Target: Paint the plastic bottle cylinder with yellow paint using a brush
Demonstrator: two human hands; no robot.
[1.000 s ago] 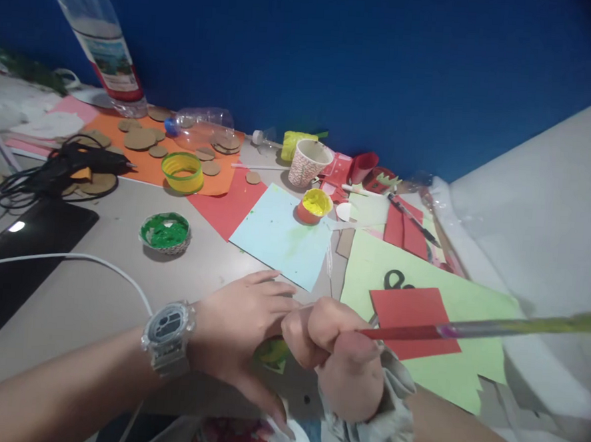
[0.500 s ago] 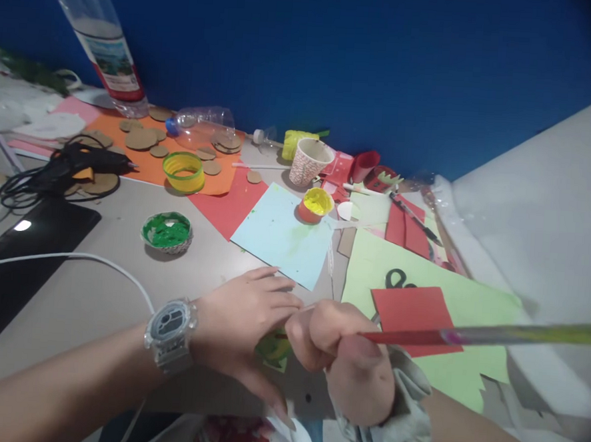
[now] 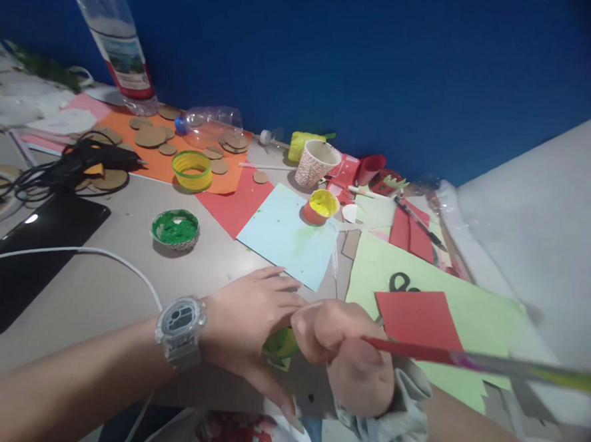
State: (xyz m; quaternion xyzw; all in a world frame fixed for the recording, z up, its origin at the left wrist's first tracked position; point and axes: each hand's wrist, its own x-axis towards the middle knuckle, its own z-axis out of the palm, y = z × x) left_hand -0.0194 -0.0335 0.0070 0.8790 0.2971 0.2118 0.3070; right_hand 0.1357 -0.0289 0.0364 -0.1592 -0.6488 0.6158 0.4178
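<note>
My right hand (image 3: 345, 354) is closed around a slim paintbrush (image 3: 417, 352). Its red, silver and yellow handle sticks out to the right, while the bristle end is hidden beyond my fingers. Low over the table, my left hand (image 3: 252, 325) has its fingers stretched out and the thumb spread apart. Between both hands lies a small green-and-yellow painted piece (image 3: 280, 345), partly covered by my left hand; I cannot tell whether the hand presses on it. Green paint fills a small dish (image 3: 175, 228) to the left. Yellow paint sits in a red cup (image 3: 320, 207) on light blue paper (image 3: 287, 244).
Behind stand a patterned paper cup (image 3: 316, 165), a yellow ring (image 3: 192, 171) and a tall plastic bottle (image 3: 122, 57). A glue gun (image 3: 102, 157) and a black phone (image 3: 48, 252) lie left. Red paper (image 3: 417, 322) partly covers scissors (image 3: 399, 281) at right.
The view has shifted slightly, so the table things appear a little further right. The brush's far end has dipped. Both hands keep nearly the same pose.
</note>
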